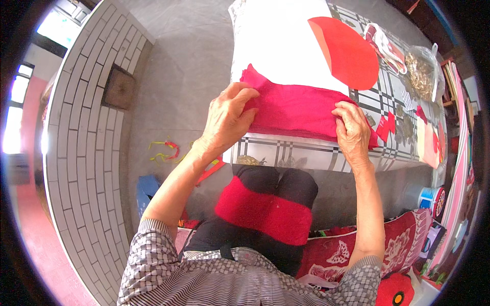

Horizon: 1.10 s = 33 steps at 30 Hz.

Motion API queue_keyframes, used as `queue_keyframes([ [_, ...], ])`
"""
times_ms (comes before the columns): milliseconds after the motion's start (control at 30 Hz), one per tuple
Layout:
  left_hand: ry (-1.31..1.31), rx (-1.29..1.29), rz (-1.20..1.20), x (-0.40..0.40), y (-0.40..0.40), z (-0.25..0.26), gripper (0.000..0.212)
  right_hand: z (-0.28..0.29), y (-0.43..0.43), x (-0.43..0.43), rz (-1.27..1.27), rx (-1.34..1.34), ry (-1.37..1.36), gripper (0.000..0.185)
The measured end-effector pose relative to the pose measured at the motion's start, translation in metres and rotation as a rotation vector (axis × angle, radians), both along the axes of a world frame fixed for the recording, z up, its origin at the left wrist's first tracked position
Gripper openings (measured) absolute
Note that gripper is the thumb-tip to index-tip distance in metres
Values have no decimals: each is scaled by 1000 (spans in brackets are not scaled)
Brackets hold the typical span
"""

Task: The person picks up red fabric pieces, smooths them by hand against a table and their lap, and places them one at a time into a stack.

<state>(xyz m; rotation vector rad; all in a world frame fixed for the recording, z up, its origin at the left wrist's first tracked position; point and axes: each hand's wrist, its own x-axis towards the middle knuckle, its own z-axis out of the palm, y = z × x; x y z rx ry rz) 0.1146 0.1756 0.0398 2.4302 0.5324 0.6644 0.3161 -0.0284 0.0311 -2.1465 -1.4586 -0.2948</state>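
A strip of crimson cloth (294,109) lies across the near end of the table, slightly wrinkled, with a pointed corner raised at its far left. My left hand (231,114) grips its left end between thumb and fingers. At the right end, my right hand (351,130) pinches the same cloth, fingers curled over the edge. Beneath and beyond the cloth spreads a bright white sheet (281,38). An orange-red rounded piece (354,53) with a folded left edge rests partly on that sheet, past my right hand. The fingertips are partly hidden against the cloth.
The checked tablecloth (291,151) also bears small red scraps (384,128), a clear bag of brownish pieces (419,74) and bundled fabric (384,49). A white brick-patterned panel (86,126) stands left. Yellow and red strips (166,149) lie on the floor. Red cloth (264,210) covers my lap.
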Motion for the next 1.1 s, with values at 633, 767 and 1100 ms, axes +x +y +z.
queue_keyframes([
  [633,-59,34,-142,1,-3,-13,48,-4,0,2,17,20,16,24],
  [767,-27,-52,-192,0,3,-8,45,-6,1,2,3,18,13,24],
  [1100,-57,231,110,9,14,-23,18,-5,0,0,-18,14,19,23],
])
